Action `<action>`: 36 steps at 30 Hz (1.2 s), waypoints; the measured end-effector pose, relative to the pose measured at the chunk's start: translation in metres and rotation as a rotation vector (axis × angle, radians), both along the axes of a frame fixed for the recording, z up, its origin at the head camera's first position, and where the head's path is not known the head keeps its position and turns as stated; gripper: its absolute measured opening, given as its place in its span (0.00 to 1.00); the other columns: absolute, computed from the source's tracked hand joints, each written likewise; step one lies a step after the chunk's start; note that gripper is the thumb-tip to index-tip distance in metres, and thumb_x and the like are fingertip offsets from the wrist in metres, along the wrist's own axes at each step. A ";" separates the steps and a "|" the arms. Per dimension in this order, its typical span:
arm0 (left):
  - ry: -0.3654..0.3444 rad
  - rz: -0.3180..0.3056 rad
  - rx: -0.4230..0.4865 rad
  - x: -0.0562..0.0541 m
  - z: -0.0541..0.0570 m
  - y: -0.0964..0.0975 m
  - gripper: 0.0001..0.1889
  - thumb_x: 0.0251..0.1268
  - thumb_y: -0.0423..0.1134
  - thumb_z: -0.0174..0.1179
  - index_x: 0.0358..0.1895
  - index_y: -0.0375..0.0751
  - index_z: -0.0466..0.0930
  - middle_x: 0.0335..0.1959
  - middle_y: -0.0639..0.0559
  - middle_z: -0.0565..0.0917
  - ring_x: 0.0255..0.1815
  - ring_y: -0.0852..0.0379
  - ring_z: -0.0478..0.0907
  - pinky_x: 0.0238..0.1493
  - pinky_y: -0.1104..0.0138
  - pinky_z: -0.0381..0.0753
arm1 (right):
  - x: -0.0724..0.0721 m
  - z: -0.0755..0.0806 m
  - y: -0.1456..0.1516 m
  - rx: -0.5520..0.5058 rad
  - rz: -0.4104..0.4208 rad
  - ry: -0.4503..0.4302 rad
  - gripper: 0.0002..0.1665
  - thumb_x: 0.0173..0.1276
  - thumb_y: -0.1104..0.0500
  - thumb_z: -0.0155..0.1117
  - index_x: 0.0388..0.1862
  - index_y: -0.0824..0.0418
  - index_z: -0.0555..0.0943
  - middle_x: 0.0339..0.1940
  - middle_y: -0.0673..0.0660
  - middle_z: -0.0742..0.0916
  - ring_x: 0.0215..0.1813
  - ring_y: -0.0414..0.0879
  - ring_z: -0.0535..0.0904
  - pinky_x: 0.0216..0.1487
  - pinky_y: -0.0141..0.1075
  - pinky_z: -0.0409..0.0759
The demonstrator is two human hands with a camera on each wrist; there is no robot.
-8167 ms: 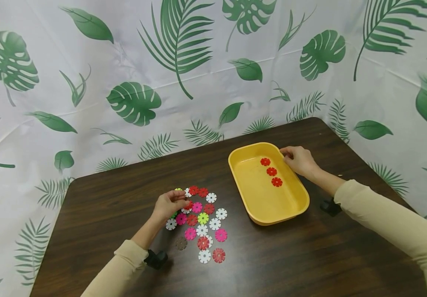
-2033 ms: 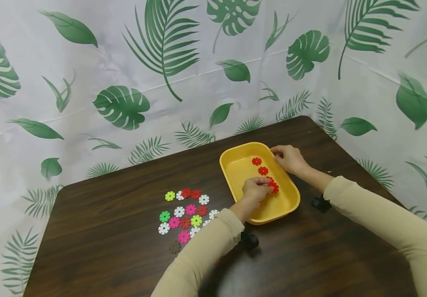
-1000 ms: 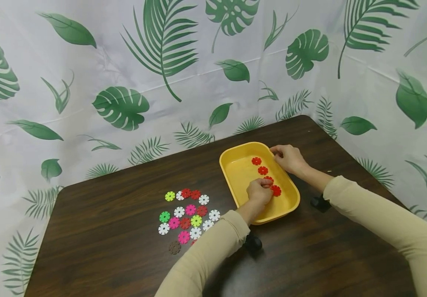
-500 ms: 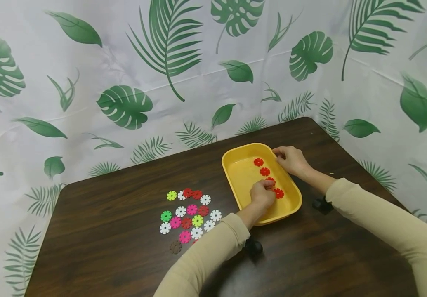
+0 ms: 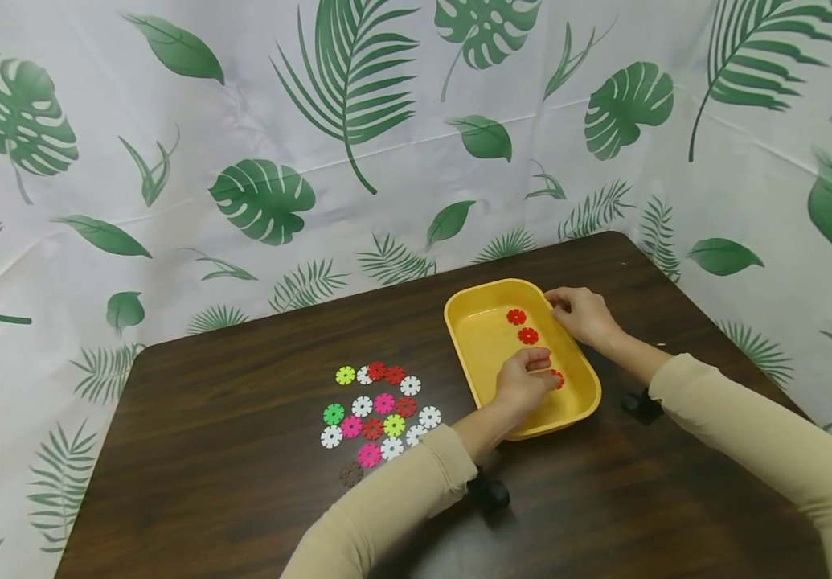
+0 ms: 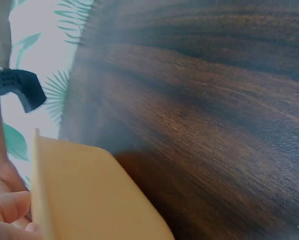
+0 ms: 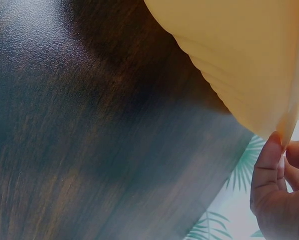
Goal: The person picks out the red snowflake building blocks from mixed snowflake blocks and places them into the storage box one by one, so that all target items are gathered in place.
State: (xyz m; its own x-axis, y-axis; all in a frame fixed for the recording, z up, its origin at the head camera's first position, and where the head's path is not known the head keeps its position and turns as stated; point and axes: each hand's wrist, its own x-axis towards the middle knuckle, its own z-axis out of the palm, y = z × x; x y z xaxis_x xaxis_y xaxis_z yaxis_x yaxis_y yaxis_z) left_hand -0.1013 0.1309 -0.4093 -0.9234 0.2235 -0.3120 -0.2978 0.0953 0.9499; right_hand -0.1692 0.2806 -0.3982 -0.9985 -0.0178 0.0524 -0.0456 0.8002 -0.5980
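Note:
In the head view a yellow plastic tray [image 5: 479, 342] stands on the dark table. Inside it lie small red notched plastic discs [image 5: 516, 317] in a slanting row, partly covered by my left hand [image 5: 522, 388]. The left hand reaches over the near long wall, thumb and fingers parted, the thumb tip overlapping the nearest red disc [image 5: 559, 380]. Across the tray my right hand [image 5: 584, 316] holds its far right rim. From the right wrist view, the fingers [image 7: 266, 172] and thumb pinch that rim from both sides. In the left wrist view only the tray's outer wall [image 6: 94, 195] and some fingertips show.
Left of the tray lies a loose group of notched discs: white [image 5: 410, 386], pink [image 5: 383, 404], yellow-green [image 5: 346, 375], a green one [image 5: 334, 414], a brown one [image 5: 351, 474] and darker red [image 5: 372, 429]. My left sleeve [image 5: 387, 498] covers part of it. A leaf-print cloth [image 5: 387, 201] hangs behind the table.
My left hand has gone from the loose discs into the tray, where another red disc now lies at the row's near end. Its fingers have just parted. The right hand stays on the rim.

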 end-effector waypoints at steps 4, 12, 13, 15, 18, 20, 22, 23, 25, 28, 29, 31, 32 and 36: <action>0.000 -0.054 0.030 0.004 0.009 -0.013 0.16 0.55 0.26 0.64 0.49 0.36 0.78 0.40 0.48 0.81 0.39 0.56 0.82 0.46 0.65 0.82 | 0.000 0.000 0.000 -0.006 0.000 -0.010 0.18 0.67 0.67 0.54 0.54 0.73 0.76 0.37 0.67 0.83 0.30 0.51 0.75 0.28 0.33 0.76; 0.023 -0.160 0.114 0.002 0.022 -0.056 0.17 0.60 0.30 0.62 0.53 0.36 0.77 0.48 0.44 0.81 0.45 0.55 0.82 0.49 0.65 0.80 | -0.001 0.000 -0.001 -0.006 -0.007 -0.033 0.18 0.68 0.67 0.53 0.56 0.73 0.75 0.39 0.68 0.83 0.32 0.51 0.76 0.32 0.36 0.80; 0.023 -0.158 0.123 0.001 0.023 -0.062 0.17 0.60 0.29 0.61 0.53 0.36 0.77 0.49 0.42 0.80 0.46 0.54 0.82 0.49 0.65 0.80 | -0.001 0.000 -0.001 -0.006 -0.007 -0.036 0.18 0.68 0.67 0.53 0.56 0.73 0.75 0.40 0.68 0.83 0.32 0.51 0.76 0.32 0.37 0.80; 0.034 -0.158 0.132 -0.001 0.025 -0.074 0.18 0.61 0.29 0.60 0.55 0.34 0.76 0.51 0.38 0.79 0.46 0.54 0.81 0.50 0.64 0.80 | -0.001 0.001 -0.001 -0.006 -0.007 -0.040 0.19 0.69 0.67 0.53 0.56 0.73 0.74 0.40 0.68 0.82 0.32 0.52 0.76 0.34 0.38 0.81; 0.044 -0.145 0.141 -0.006 0.026 -0.094 0.19 0.61 0.29 0.60 0.56 0.31 0.74 0.54 0.34 0.77 0.45 0.56 0.81 0.50 0.63 0.80 | -0.001 0.002 -0.001 -0.007 -0.006 -0.044 0.19 0.69 0.67 0.53 0.57 0.74 0.74 0.41 0.69 0.82 0.33 0.52 0.76 0.35 0.39 0.81; 0.062 -0.143 0.134 -0.009 0.025 -0.106 0.20 0.62 0.29 0.59 0.57 0.30 0.73 0.54 0.33 0.76 0.44 0.57 0.80 0.50 0.63 0.80 | 0.000 0.002 -0.001 -0.008 -0.006 -0.042 0.19 0.69 0.67 0.52 0.57 0.74 0.74 0.42 0.69 0.82 0.34 0.53 0.77 0.35 0.39 0.81; 0.065 -0.138 0.129 -0.011 0.025 -0.119 0.20 0.62 0.29 0.59 0.58 0.30 0.72 0.54 0.32 0.76 0.44 0.57 0.80 0.51 0.61 0.80 | 0.001 0.003 -0.001 -0.007 -0.006 -0.043 0.19 0.69 0.67 0.52 0.57 0.74 0.74 0.41 0.69 0.82 0.33 0.53 0.77 0.34 0.39 0.81; 0.073 -0.137 0.128 -0.012 0.024 -0.125 0.20 0.62 0.28 0.59 0.58 0.29 0.72 0.53 0.32 0.76 0.45 0.55 0.80 0.51 0.61 0.79 | 0.001 0.004 -0.001 -0.007 -0.007 -0.043 0.19 0.69 0.67 0.52 0.57 0.74 0.74 0.42 0.69 0.82 0.33 0.52 0.77 0.34 0.39 0.81; 0.081 -0.131 0.116 -0.013 0.023 -0.138 0.20 0.62 0.28 0.59 0.58 0.29 0.71 0.53 0.32 0.76 0.47 0.51 0.80 0.53 0.58 0.78 | 0.002 0.004 -0.001 -0.009 -0.006 -0.047 0.19 0.69 0.67 0.52 0.57 0.74 0.74 0.41 0.69 0.82 0.33 0.52 0.77 0.33 0.38 0.81; 0.080 -0.110 0.096 -0.014 0.022 -0.155 0.20 0.62 0.29 0.59 0.58 0.29 0.71 0.53 0.32 0.76 0.51 0.46 0.79 0.55 0.56 0.76 | 0.002 0.004 -0.001 -0.012 -0.004 -0.052 0.19 0.69 0.67 0.52 0.57 0.74 0.74 0.41 0.69 0.82 0.32 0.52 0.76 0.33 0.37 0.80; 0.082 -0.099 0.082 -0.014 0.021 -0.161 0.20 0.62 0.29 0.59 0.57 0.29 0.71 0.53 0.33 0.76 0.51 0.46 0.79 0.55 0.56 0.76 | 0.002 0.004 -0.001 -0.013 -0.004 -0.053 0.19 0.69 0.67 0.52 0.57 0.74 0.74 0.41 0.69 0.82 0.32 0.52 0.76 0.32 0.36 0.80; 0.079 -0.081 0.059 -0.013 0.020 -0.172 0.20 0.63 0.29 0.59 0.58 0.30 0.71 0.53 0.33 0.77 0.52 0.45 0.79 0.55 0.56 0.76 | 0.002 0.004 -0.002 -0.017 -0.004 -0.055 0.19 0.69 0.67 0.52 0.57 0.74 0.73 0.42 0.69 0.82 0.32 0.52 0.76 0.33 0.37 0.81; 0.072 -0.069 0.052 -0.013 0.018 -0.177 0.20 0.63 0.29 0.59 0.58 0.30 0.71 0.53 0.33 0.77 0.52 0.45 0.79 0.55 0.56 0.76 | 0.002 0.004 -0.002 -0.018 -0.004 -0.055 0.19 0.69 0.68 0.52 0.57 0.74 0.73 0.42 0.69 0.82 0.32 0.52 0.76 0.33 0.37 0.81; 0.063 -0.033 0.011 -0.012 0.010 -0.198 0.20 0.62 0.28 0.59 0.58 0.28 0.71 0.53 0.32 0.77 0.48 0.48 0.80 0.54 0.55 0.77 | 0.002 0.004 -0.002 -0.025 -0.006 -0.065 0.19 0.70 0.67 0.52 0.57 0.74 0.73 0.42 0.69 0.82 0.33 0.52 0.76 0.35 0.38 0.82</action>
